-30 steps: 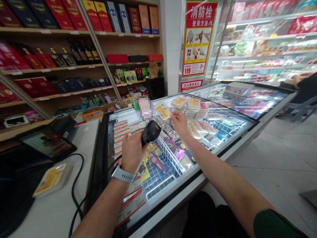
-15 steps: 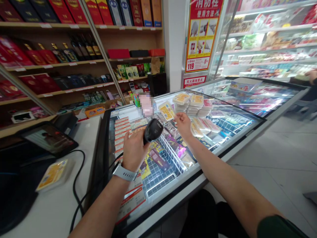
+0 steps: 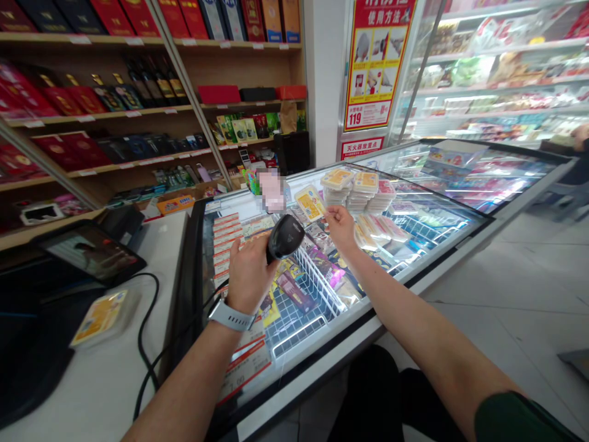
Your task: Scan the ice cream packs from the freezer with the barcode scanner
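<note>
My left hand (image 3: 251,270) is wrapped round a black barcode scanner (image 3: 285,238), its head angled toward the right; a cable trails from it. In my right hand (image 3: 341,228) I pinch the near corner of a flat clear plastic food pack (image 3: 310,204) with a yellow label, tilted so its label faces up. Just behind and right of it, several similar packs are piled in stacks (image 3: 338,184) on the glass top of a chest freezer (image 3: 294,362). Another yellow-labelled pack (image 3: 99,316) lies on the white counter at left.
A tablet-like screen (image 3: 92,248) and a black cable (image 3: 146,325) are on the counter. Through the glass show a white wire basket (image 3: 317,282) and bagged goods. Shelves (image 3: 151,113) of boxes and bottles stand behind; a partly visible person (image 3: 580,136) is at far right.
Both hands stay almost in place with the scanner and the food pack. The scanner's head has tipped up slightly, and the whole view has shifted a little.
</note>
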`<action>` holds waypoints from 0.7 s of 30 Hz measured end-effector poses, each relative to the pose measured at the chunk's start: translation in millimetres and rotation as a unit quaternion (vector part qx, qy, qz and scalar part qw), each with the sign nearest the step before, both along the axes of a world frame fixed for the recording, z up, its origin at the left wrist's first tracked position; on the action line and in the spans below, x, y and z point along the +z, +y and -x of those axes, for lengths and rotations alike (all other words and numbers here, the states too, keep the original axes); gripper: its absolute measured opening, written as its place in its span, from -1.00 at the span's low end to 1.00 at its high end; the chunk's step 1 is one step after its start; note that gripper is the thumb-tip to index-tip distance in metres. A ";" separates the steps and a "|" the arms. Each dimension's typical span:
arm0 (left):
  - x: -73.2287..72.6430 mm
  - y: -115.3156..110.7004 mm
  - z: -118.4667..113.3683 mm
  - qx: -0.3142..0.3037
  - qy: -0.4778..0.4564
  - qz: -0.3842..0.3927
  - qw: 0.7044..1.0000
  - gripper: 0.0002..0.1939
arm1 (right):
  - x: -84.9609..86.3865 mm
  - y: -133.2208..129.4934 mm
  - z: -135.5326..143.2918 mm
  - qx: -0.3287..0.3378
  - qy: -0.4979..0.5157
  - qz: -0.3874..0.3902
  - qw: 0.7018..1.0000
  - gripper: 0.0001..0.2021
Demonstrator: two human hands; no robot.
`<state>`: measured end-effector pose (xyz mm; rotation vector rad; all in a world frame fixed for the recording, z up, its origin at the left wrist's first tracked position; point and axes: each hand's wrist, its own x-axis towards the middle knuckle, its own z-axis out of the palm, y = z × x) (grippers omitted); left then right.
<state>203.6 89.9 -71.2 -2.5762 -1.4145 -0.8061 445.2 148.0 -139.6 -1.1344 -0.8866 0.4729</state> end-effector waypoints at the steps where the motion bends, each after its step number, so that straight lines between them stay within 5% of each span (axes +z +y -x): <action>1: 0.1 0.0 0.0 0.001 0.003 0.001 1.000 -0.69 | 0.0 -0.1 0.2 0.002 0.001 0.000 1.000 -0.68; 21: -0.9 1.8 -1.2 0.011 0.033 0.016 0.999 -0.81 | -0.6 0.8 -0.2 0.015 -0.008 0.001 1.000 -0.68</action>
